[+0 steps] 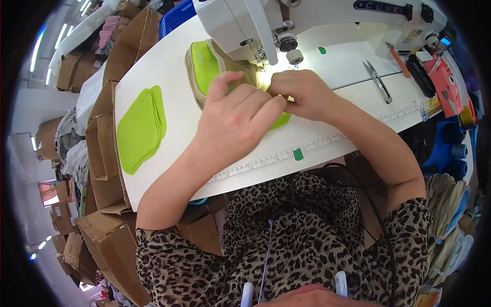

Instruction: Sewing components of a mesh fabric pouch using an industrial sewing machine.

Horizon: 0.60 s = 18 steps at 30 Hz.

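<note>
A lime-green mesh and beige fabric piece (204, 66) lies under the white sewing machine's (230, 30) needle area. My left hand (235, 112) is over it with curled fingers, gripping it, the index finger bent upward. My right hand (302, 94) pinches the same piece just right of the needle, close against my left fingertips. Part of the green fabric shows below my hands; their grip is partly hidden. A stack of lime-green cut pieces (140, 128) rests on the white table (179, 153) to the left.
Thread snips (378, 82), an orange-handled tool (399, 59), a black case (422, 74) and a pink pouch (445, 87) lie on the right. A printed ruler strip runs along the front edge. Cardboard boxes (107, 148) line the left; thread cones and fabric bundles (445, 204) are at right.
</note>
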Available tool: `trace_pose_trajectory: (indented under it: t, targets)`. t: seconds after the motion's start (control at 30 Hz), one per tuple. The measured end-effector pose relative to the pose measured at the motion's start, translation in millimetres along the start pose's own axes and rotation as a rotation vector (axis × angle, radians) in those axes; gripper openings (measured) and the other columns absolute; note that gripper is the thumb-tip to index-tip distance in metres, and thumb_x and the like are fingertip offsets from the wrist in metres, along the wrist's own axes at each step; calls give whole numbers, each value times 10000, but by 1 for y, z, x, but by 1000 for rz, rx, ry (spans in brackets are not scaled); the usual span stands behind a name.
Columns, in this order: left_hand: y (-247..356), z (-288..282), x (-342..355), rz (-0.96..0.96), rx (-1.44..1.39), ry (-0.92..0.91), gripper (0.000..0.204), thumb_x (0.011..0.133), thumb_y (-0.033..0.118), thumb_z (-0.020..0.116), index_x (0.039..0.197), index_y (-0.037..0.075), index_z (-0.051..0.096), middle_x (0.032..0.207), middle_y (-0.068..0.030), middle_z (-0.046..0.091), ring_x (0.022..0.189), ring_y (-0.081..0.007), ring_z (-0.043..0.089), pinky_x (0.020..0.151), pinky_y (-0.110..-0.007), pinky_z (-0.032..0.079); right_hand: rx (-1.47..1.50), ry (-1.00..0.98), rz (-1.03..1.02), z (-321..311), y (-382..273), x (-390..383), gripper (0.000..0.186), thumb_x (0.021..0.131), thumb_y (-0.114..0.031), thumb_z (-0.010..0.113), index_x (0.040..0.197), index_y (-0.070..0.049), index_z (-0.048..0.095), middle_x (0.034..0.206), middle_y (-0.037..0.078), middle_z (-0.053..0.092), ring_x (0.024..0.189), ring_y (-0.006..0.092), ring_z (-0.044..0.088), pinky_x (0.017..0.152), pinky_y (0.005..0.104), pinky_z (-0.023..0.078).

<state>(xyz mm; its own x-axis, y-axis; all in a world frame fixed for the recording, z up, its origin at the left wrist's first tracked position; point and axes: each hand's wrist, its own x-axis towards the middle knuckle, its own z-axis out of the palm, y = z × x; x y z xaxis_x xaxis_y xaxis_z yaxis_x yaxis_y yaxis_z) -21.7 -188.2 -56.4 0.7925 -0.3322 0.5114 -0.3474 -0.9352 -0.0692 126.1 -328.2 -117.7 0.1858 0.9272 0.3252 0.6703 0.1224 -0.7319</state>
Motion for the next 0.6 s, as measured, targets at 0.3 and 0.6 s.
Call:
trace_pose_trajectory:
  t: [0.3, 0.6]
  targets:
    - [8, 0, -22, -94, 197, -193, 43, 811, 129, 631, 841, 99, 638, 806, -14, 569, 914, -187, 613, 1044, -470, 424, -485, 168, -125, 25, -21, -36, 140, 783, -169, 717, 895, -97, 674, 795, 5, 654, 748, 201, 647, 702, 360, 482]
    - [-11, -12, -3, -74, -153, -494, 351, 753, 244, 741, 1064, 95, 677, 1041, -26, 633, 1047, -204, 577, 1010, -402, 425, -516, 166, -187, 28, -29, -41, 148, 773, -123, 659, 904, -56, 673, 952, 37, 640, 908, 203, 619, 851, 356, 486]
